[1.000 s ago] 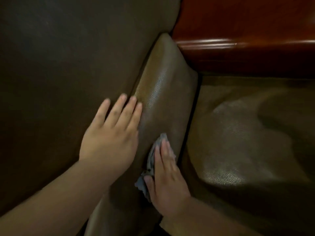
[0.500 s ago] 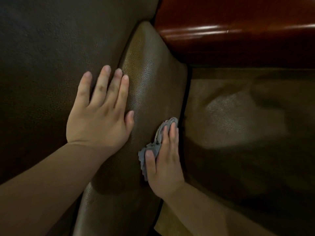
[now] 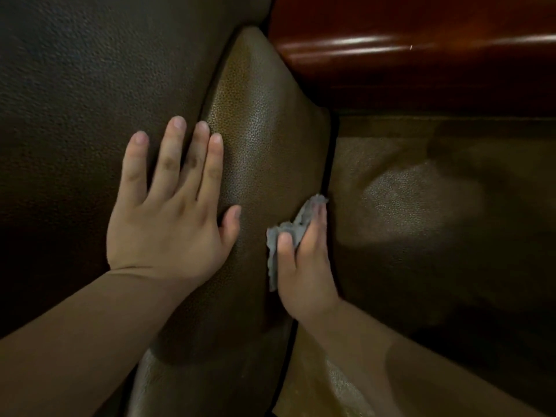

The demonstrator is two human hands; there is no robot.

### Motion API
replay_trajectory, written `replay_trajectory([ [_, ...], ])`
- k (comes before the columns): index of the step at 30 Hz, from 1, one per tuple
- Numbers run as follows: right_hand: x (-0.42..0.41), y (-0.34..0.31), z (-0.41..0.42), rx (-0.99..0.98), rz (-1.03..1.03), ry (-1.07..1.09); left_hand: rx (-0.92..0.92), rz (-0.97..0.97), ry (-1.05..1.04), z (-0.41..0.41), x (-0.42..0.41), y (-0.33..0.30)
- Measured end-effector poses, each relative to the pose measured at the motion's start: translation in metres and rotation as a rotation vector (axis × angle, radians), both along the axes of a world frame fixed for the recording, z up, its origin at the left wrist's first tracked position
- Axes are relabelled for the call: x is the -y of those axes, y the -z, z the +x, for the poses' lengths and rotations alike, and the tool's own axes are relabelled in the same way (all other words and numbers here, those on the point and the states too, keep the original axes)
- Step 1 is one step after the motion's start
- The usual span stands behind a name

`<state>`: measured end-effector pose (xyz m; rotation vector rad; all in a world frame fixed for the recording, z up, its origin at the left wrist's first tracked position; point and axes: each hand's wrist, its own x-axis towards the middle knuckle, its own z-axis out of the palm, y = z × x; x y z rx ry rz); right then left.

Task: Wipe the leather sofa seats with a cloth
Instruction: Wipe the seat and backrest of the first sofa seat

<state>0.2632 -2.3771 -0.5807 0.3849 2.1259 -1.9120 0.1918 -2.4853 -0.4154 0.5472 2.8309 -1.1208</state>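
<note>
A brown leather cushion (image 3: pixel 264 139) stands on edge in the middle of the head view, its narrow side facing me. My left hand (image 3: pixel 168 218) lies flat and spread on the dark leather surface (image 3: pixel 90 100) to its left, fingertips at the seam, thumb on the cushion's edge. My right hand (image 3: pixel 304 266) presses a small grey cloth (image 3: pixel 288 233) against the cushion's right edge, beside the dark gap to the sofa seat (image 3: pixel 421 206). Most of the cloth is hidden under the fingers.
A glossy red-brown wooden sofa frame (image 3: pixel 421 49) runs across the top right, behind the seat. The seat leather on the right is dented and partly in shadow. Both my bare forearms enter from the bottom of the view.
My right hand has slid the cloth along the cushion's edge toward its right side. My left hand has shifted up the left surface and spread flatter, thumb now out on the cushion.
</note>
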Motion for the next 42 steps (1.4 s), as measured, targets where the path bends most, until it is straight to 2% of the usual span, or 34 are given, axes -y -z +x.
replay_trajectory([
  [6, -0.015, 0.011, -0.106, -0.025, 0.106, 0.218, -0.01, 0.001, -0.002, 0.001, 0.0, 0.003],
  [8, -0.005, 0.011, -0.076, -0.089, 0.099, 0.201, -0.033, -0.017, -0.002, 0.003, 0.0, 0.002],
  [10, 0.014, -0.002, -0.011, -0.099, 0.09, 0.139, -0.057, -0.036, -0.001, 0.005, 0.0, 0.001],
  [12, 0.032, -0.016, 0.062, -0.056, 0.126, -0.013, -0.078, -0.049, 0.0, 0.006, -0.001, 0.0],
  [14, 0.037, -0.025, 0.098, -0.021, 0.185, -0.156, -0.064, -0.026, 0.007, 0.007, -0.002, -0.003],
  [16, 0.029, -0.022, 0.079, 0.041, 0.11, -0.149, -0.014, 0.03, 0.033, 0.011, 0.002, -0.004],
  [18, 0.017, -0.013, 0.025, 0.041, 0.061, -0.011, 0.05, 0.104, 0.063, 0.025, 0.007, -0.003],
  [21, 0.014, -0.011, -0.024, 0.042, 0.066, 0.112, 0.139, 0.166, 0.071, 0.085, 0.025, 0.002],
  [24, 0.048, -0.011, 0.053, -0.14, 0.136, 0.153, 0.14, 0.237, 0.072, 0.174, 0.054, 0.001],
  [28, 0.097, -0.025, 0.204, -0.095, 0.104, -0.013, 0.116, 0.244, 0.061, 0.227, 0.074, 0.007],
  [30, 0.098, -0.022, 0.211, -0.046, 0.096, -0.049, 0.116, 0.241, 0.053, 0.226, 0.073, 0.013],
  [34, 0.063, 0.002, 0.136, -0.211, 0.139, 0.017, 0.1, 0.261, 0.04, 0.231, 0.074, 0.018],
  [37, 0.056, 0.009, 0.095, -0.064, 0.075, 0.149, 0.093, 0.263, 0.069, 0.229, 0.073, 0.021],
  [39, 0.065, 0.007, 0.132, -0.087, 0.063, 0.13, 0.075, 0.268, 0.063, 0.231, 0.075, 0.023],
  [41, 0.07, 0.002, 0.193, -0.094, 0.046, -0.021, 0.046, 0.266, 0.076, 0.232, 0.074, 0.023],
  [42, 0.069, 0.003, 0.212, -0.023, -0.01, -0.118, 0.05, 0.26, 0.081, 0.23, 0.074, 0.023],
])
